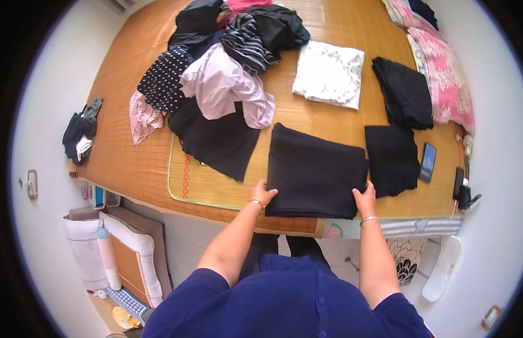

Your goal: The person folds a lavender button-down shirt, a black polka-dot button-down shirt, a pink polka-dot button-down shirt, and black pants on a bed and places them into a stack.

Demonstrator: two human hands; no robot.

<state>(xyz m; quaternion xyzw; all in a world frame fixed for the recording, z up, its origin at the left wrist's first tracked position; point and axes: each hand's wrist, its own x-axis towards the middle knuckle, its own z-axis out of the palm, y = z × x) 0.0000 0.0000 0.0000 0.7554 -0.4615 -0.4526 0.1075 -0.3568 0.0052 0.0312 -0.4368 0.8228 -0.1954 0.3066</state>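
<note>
Folded black cloth [316,172] partly hides the right hand [365,200].

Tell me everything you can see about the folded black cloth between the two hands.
The folded black cloth is plain and looks soft and matte. It forms a rough rectangle with a pointed far left corner, lying over the woven mat. The left grip holds its left edge near the front, the right grip its right edge. Whether it touches the smaller black piece is unclear.

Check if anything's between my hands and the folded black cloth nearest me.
Nothing visible: your left hand and right hand hold the folded black cloth directly at its sides. The smaller black cloth lies to its right, not in between.
</note>
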